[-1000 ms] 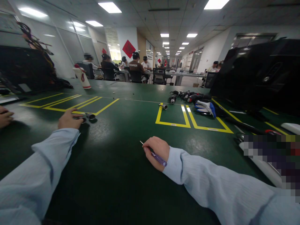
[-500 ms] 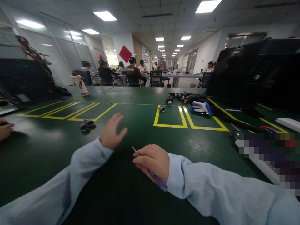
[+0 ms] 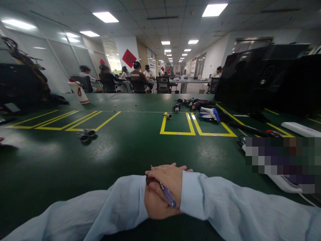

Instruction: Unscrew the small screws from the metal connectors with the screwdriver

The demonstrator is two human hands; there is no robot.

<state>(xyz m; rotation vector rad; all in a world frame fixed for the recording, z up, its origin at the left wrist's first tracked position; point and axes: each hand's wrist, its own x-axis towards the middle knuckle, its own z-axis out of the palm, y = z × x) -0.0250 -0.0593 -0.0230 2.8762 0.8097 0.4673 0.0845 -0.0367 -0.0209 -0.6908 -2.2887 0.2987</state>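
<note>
My right hand lies across the top of my left hand, close to the table's near side. Between thumb and fingers it grips a small screwdriver with a clear purple handle; the thin shaft pokes out at the upper left. My left hand is flat and mostly covered, with fingertips that seem to be its own stretching out beyond the right hand. Several grey metal cylindrical fittings sit together ahead on the left. Another metal fitting lies at the upper edge of a yellow taped outline.
Yellow tape outlines mark the green table. Blue-and-white gloves and black corded tools lie at the back right. A white cup stands back left, a black monitor right. Another person's fingertips show at the left edge.
My left hand has come back and right, from over the table to beneath my right hand. My right hand has moved slightly nearer me, still holding the screwdriver. The view has turned slightly right.
</note>
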